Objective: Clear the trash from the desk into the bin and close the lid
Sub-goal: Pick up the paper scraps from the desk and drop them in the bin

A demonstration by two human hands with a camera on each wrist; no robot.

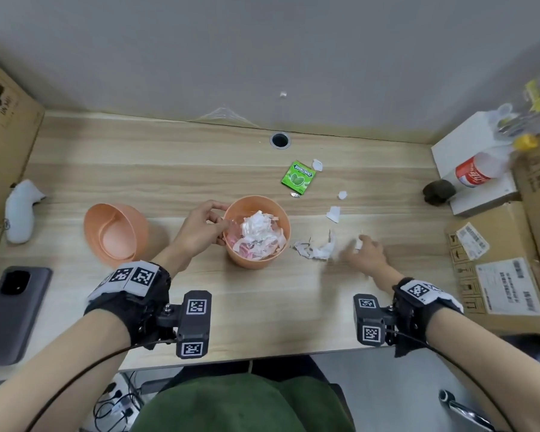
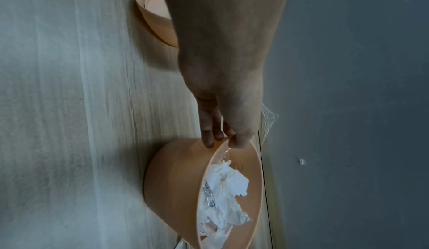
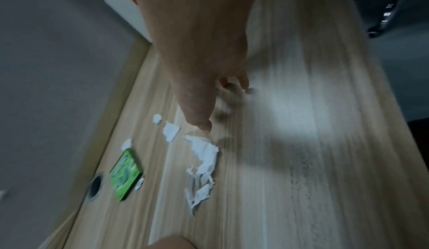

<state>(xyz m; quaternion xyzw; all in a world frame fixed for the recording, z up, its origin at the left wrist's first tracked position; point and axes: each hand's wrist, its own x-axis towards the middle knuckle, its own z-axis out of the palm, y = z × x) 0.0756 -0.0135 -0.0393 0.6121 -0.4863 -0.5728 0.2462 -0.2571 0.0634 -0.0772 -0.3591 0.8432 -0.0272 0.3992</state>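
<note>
The flat green gum packet [image 1: 298, 178] lying on the far right part of the wooden desk bears the white word "DOUBLEMINT" across its top, above a picture of mint leaves. The plastic bottle [image 1: 476, 171] lying on the white box at the far right has a red label with white script, too blurred and turned to read. The white shipping labels [image 1: 508, 290] on the brown cardboard box [image 1: 493, 244] at right carry print and barcodes too small to read.
</note>
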